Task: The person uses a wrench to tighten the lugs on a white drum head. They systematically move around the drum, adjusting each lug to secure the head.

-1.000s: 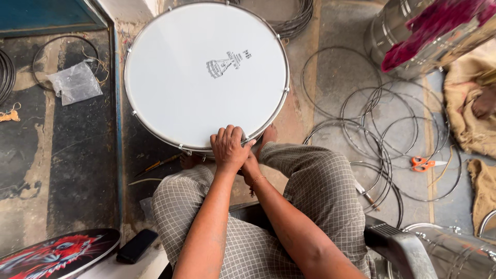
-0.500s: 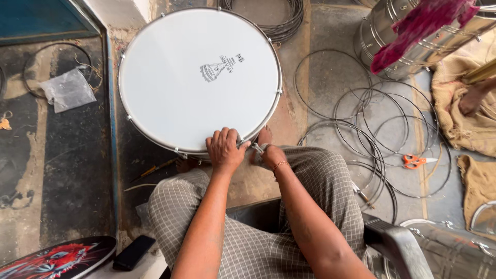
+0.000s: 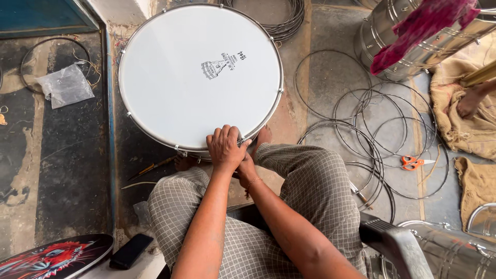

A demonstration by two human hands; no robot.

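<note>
A large drum with a white head and a metal rim stands on the floor between my feet. My left hand lies over the near rim of the drum, fingers curled down on it. My right hand sits just under the left one, mostly hidden, closed on something at the rim that I cannot make out. Both forearms reach forward over my checked trousers.
Several thin wire hoops and orange scissors lie on the floor at right. Steel drum shells with a red cloth stand upper right, another person's foot on sacking. A phone, a painted drumhead and a plastic bag are at left.
The view has shifted slightly, so the drum sits a little more to the right in frame. My hands stay together at the near rim.
</note>
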